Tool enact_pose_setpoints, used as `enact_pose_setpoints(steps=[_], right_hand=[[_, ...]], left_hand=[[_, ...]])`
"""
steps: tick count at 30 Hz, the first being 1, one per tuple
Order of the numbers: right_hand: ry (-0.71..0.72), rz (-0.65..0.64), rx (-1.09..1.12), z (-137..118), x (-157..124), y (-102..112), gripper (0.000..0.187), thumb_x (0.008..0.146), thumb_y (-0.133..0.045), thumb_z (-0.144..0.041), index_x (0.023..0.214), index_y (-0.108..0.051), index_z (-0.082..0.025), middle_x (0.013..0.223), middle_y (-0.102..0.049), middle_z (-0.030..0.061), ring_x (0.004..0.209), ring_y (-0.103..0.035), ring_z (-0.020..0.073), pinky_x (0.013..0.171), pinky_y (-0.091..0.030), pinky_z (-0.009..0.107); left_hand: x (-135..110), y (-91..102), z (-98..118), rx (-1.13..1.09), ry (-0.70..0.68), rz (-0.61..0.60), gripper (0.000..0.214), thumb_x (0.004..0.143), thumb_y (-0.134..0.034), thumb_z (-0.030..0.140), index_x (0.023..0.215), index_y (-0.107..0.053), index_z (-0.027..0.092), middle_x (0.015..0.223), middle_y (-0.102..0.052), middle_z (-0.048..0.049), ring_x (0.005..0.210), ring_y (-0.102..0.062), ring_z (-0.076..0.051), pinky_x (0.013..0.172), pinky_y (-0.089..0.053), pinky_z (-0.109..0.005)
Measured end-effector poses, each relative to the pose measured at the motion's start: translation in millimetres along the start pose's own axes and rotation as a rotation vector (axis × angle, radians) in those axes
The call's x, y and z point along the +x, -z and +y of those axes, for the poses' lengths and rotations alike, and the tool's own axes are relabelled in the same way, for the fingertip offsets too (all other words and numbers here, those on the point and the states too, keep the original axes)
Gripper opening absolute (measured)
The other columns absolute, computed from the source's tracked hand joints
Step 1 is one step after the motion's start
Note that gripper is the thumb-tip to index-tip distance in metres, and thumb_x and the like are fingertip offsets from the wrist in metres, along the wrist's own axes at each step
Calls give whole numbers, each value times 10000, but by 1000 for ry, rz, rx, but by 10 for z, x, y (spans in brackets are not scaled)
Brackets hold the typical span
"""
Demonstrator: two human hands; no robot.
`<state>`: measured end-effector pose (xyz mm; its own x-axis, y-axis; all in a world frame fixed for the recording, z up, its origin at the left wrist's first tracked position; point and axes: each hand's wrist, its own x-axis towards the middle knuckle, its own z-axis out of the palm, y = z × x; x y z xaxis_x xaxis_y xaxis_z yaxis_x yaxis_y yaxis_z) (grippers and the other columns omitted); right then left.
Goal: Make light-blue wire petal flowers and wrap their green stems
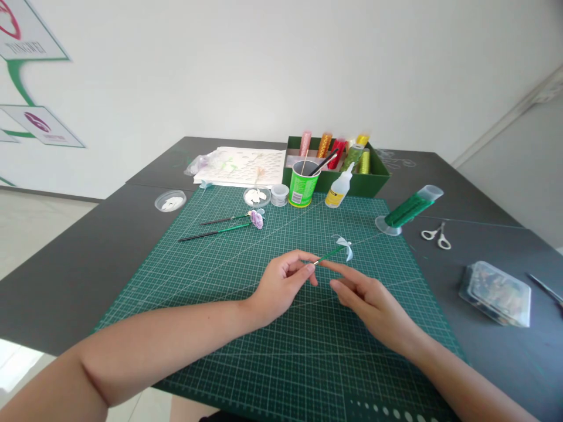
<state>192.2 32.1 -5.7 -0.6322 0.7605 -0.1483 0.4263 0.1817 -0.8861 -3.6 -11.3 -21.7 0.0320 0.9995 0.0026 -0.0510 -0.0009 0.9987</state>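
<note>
My left hand [285, 280] pinches the bare end of a thin green-wrapped wire stem [331, 254] that carries a small white petal flower [345, 246] at its far tip. My right hand [369, 302] lies just beside it on the green cutting mat [229, 316], fingers stretched toward the stem's near end, the fingertips touching or almost touching it. Two finished stems [220, 225] with a purple flower [256, 218] lie further back on the mat.
A green cup [302, 184], a glue bottle [338, 189], small dishes of petals [257, 196] and a green box of tape rolls [352, 170] stand at the mat's back. To the right lie a green tape roll holder [407, 211], scissors [437, 234] and a plastic box [497, 292].
</note>
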Motion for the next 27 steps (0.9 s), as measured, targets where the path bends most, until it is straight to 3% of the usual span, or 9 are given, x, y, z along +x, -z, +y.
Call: enact_pose_setpoints(steps=[6, 12, 18, 22, 27], right_hand=[[81, 23, -213, -38, -26, 10, 420, 1014, -372, -393, 1261, -647, -194, 534, -400, -57, 459, -324, 114, 481, -265, 260], [167, -19, -236, -91, -94, 54, 363, 1020, -394, -377, 1148, -707, -244, 593, -576, -24, 437, -389, 101, 461, -303, 248], [193, -4, -143, -206, -177, 136, 355, 1003, -442, -407, 1086, -754, -259, 539, -530, -23, 423, -359, 99, 419, -272, 244], [168, 96, -67, -215, -205, 208, 352, 974, -502, -453, 1042, -784, -254, 517, -499, -12, 434, -372, 104, 410, -272, 244], [125, 273, 44, -159, -187, 300, 380, 942, -562, -503, 1071, -787, -225, 491, -379, -29, 446, -317, 105, 395, -229, 245]], left_hand=[[7, -2, -35, -5, 1, 11, 224, 949, -585, 319, 1082, -670, 160, 731, -685, -7, 675, -611, -132, 696, -470, -279], [3, -9, -19, 48, 26, 5, 226, 943, -580, 302, 1084, -675, 153, 758, -708, -19, 682, -630, -139, 689, -481, -280], [-33, -15, 21, 280, 55, -173, 203, 957, -555, 282, 1025, -718, 184, 766, -720, -7, 649, -628, -125, 593, -447, -235], [-85, -23, 64, 580, -20, -265, 209, 952, -550, 223, 999, -753, 227, 750, -746, 21, 605, -640, -117, 580, -447, -234], [-125, -19, 79, 651, -132, -361, 196, 939, -578, 201, 1017, -755, 233, 780, -774, 30, 681, -709, -131, 634, -502, -234]])
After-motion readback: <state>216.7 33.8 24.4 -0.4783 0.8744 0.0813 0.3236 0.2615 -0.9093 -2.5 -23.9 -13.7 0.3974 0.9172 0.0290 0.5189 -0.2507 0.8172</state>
